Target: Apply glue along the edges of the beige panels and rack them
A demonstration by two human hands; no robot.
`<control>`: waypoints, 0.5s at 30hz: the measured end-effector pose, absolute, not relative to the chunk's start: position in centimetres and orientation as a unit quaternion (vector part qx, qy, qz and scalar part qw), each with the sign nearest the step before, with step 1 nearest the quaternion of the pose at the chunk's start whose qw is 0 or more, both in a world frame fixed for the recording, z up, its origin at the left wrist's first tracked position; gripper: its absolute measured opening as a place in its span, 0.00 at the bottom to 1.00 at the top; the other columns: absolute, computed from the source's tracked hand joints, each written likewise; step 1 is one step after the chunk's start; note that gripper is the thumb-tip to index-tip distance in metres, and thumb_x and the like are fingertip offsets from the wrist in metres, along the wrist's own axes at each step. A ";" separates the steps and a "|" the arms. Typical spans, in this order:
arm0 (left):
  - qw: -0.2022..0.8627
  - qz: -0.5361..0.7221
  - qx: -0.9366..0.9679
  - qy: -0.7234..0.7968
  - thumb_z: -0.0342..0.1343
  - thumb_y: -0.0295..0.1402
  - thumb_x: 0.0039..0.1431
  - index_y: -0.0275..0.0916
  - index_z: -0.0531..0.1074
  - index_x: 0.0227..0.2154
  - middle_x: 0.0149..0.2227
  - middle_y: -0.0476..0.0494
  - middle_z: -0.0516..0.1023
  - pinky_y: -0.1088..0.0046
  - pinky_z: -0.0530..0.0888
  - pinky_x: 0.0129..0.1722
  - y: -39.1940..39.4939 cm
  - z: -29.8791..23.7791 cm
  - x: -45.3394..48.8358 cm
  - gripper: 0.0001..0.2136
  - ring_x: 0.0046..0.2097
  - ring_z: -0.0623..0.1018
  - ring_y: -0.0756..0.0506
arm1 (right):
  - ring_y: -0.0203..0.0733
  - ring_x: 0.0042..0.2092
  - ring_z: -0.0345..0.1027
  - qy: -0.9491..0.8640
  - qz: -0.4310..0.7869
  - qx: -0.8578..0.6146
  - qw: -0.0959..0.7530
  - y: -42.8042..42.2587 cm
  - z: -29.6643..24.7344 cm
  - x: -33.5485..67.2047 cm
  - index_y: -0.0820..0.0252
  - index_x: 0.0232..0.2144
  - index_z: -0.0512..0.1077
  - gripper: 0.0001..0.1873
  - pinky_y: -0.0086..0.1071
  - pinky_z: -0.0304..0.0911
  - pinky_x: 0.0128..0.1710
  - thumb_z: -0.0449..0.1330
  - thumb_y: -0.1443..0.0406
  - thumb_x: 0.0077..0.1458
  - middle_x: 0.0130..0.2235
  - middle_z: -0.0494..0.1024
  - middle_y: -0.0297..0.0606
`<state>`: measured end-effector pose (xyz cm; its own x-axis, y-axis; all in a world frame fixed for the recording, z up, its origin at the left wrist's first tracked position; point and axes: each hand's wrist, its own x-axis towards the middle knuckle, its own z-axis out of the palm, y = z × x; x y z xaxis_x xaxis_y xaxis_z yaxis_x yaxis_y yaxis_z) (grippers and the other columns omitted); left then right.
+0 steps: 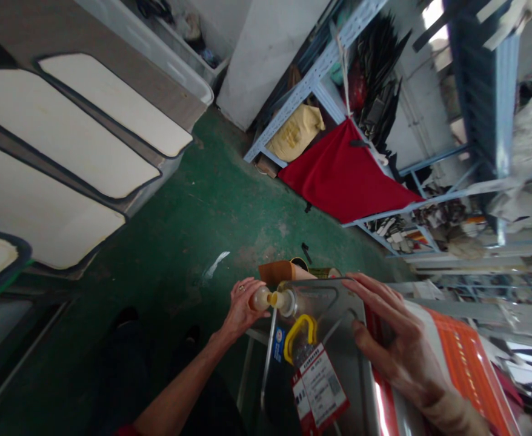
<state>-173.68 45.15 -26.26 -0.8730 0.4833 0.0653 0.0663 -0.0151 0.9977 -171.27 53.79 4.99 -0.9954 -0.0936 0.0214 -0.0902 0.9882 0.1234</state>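
My left hand (237,307) is closed around a small translucent bottle (260,299). The bottle's mouth meets the yellowish tip of the pouring spout (285,302) on a large metal can (339,315). The can is tilted, its silver top turned toward the bottle. My right hand (400,348) grips the can's rim and red-and-orange side, with the thumb on the top face. A yellow carrying handle (310,326) and a white-and-red label (319,387) are on the can's top. Whether liquid is flowing cannot be made out.
Behind the can are a brown cardboard piece (275,272) and a tin lying near it. Blue metal shelving (311,82) with a red cloth (345,172) stands beyond the green floor (179,212). Pale panels with dark edges (106,124) lie on a table at left.
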 end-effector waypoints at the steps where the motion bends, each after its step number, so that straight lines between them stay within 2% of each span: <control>1: 0.154 0.685 0.201 0.683 0.70 0.43 0.34 0.42 0.71 0.48 0.49 0.40 0.76 0.52 0.57 0.58 45.1 -26.3 -173.7 0.33 0.56 0.68 0.34 | 0.52 0.52 0.68 -0.997 -0.060 0.045 0.013 53.8 4.9 -171.3 0.56 0.52 0.66 0.23 0.48 0.65 0.48 0.54 0.66 0.52 0.51 0.73 0.43; 15: 0.157 0.689 0.203 0.678 0.67 0.46 0.39 0.43 0.71 0.48 0.49 0.40 0.76 0.52 0.57 0.58 45.1 -26.4 -173.7 0.30 0.56 0.68 0.34 | 0.53 0.53 0.67 -0.997 -0.059 0.040 0.007 53.8 4.8 -171.2 0.56 0.52 0.66 0.23 0.49 0.65 0.49 0.54 0.66 0.51 0.52 0.73 0.44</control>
